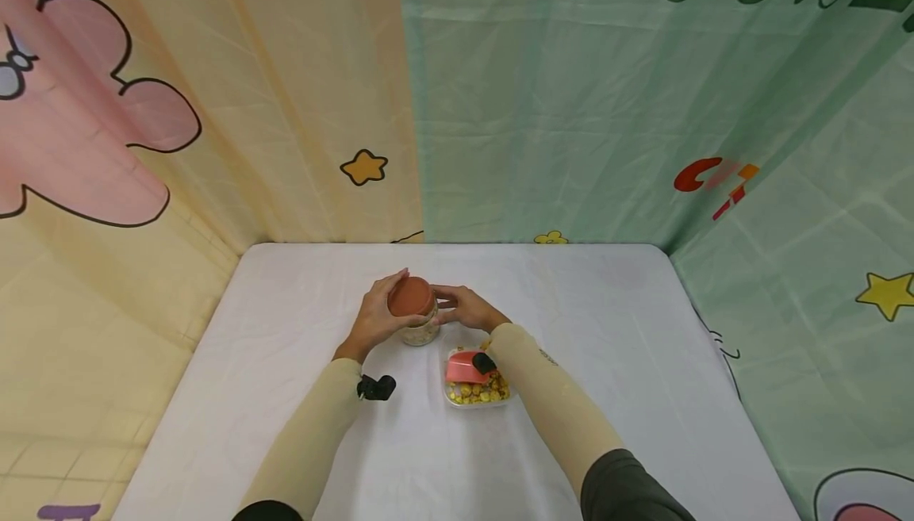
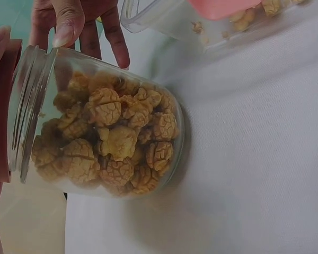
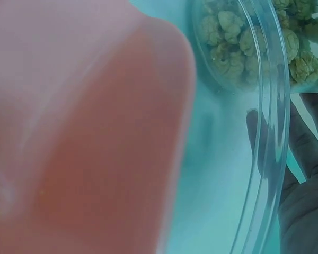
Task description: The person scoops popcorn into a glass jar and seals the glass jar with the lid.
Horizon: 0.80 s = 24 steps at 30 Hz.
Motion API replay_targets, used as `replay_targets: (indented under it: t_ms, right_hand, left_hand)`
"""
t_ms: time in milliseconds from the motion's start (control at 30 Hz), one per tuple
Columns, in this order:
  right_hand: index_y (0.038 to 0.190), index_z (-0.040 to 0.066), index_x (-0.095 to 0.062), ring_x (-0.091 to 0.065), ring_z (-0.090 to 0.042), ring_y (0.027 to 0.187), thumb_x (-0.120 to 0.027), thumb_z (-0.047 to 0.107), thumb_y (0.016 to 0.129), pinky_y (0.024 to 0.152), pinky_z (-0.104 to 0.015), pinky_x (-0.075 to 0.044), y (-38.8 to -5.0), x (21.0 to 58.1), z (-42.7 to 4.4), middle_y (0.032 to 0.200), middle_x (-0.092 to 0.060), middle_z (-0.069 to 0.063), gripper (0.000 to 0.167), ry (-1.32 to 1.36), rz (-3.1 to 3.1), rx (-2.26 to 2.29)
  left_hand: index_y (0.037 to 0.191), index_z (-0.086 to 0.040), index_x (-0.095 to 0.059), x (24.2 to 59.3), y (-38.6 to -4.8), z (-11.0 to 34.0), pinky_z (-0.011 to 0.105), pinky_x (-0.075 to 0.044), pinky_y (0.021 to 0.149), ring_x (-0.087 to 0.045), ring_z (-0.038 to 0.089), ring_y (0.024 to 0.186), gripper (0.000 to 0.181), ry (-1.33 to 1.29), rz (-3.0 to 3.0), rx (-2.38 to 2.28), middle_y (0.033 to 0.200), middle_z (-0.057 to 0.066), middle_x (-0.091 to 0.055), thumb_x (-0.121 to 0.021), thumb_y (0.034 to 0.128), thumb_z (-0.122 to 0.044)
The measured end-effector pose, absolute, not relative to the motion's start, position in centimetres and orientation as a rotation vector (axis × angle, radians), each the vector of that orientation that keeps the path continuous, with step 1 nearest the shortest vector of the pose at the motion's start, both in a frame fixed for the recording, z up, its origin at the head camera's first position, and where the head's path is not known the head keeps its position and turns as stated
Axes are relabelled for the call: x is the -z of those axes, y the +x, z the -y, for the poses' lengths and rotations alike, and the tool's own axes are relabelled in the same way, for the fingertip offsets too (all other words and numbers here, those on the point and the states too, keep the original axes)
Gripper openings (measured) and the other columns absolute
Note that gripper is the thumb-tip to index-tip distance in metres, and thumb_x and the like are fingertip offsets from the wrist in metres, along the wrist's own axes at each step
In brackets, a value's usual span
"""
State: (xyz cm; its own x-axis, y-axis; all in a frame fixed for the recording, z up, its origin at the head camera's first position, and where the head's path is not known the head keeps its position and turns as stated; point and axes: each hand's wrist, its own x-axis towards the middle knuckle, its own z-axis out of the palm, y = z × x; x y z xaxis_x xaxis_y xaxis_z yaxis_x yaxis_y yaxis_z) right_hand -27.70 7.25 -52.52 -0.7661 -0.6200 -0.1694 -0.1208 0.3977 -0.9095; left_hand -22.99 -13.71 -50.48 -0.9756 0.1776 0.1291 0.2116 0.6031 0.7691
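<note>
A glass jar (image 2: 111,132) partly filled with caramel popcorn stands on the white table, its threaded neck showing in the left wrist view. On its mouth sits a reddish-brown lid (image 1: 411,296). My left hand (image 1: 376,316) grips this lid from the left, thumb on the near side and fingers on the far side. Straight, spread fingers of my right hand (image 1: 469,308) are at the jar's right side, thumb by the neck. Whether they press the glass is hard to tell. Beneath my right wrist lies a clear container (image 1: 477,404) of popcorn with a pink scoop (image 1: 460,367) inside.
A white cloth (image 1: 593,307) covers the table. Printed curtains (image 1: 535,109) rise behind it and along both sides. The scoop (image 3: 116,137) fills much of the right wrist view, beside the container's clear rim (image 3: 270,159).
</note>
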Motion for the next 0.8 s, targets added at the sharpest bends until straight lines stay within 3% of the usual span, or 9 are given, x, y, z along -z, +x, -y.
replay_targets:
  t_ms: [300, 567, 800]
  right_hand:
    - [0.147, 0.009, -0.039, -0.042, -0.028, 0.135, -0.070, 0.004, 0.086, 0.108, -0.040, -0.042, -27.45, 52.53, -7.18, 0.150, -0.041, -0.009, 0.069, -0.688, -2.138, 1.406]
    - [0.147, 0.009, -0.040, -0.045, -0.027, 0.133, -0.070, 0.004, 0.086, 0.105, -0.033, -0.045, -27.49, 52.62, -7.17, 0.149, -0.043, -0.009, 0.068, -0.675, -2.151, 1.404]
    - [0.147, 0.008, -0.040, -0.045, -0.029, 0.133, -0.070, 0.003, 0.086, 0.105, -0.034, -0.045, -27.54, 52.62, -7.26, 0.148, -0.043, -0.011, 0.069, -0.692, -2.143, 1.414]
  left_hand:
    - [0.146, -0.005, -0.040, 50.58, -23.00, 13.31, 0.057, -0.044, 0.102, -0.042, 0.037, 0.128, 0.092, -0.422, 2.810, 1.258, 0.140, 0.018, -0.048, -0.088, 0.0693, -0.025]
    - [0.143, -0.001, -0.043, 50.45, -22.99, 13.12, 0.056, -0.046, 0.100, -0.043, 0.036, 0.126, 0.090, -0.493, 2.791, 1.199, 0.137, 0.018, -0.051, -0.089, 0.0685, -0.022]
    - [0.141, 0.000, -0.045, 50.59, -23.12, 13.21, 0.055, -0.046, 0.100, -0.044, 0.036, 0.125, 0.090, -0.548, 2.762, 1.150, 0.136, 0.019, -0.052, -0.090, 0.0659, -0.022]
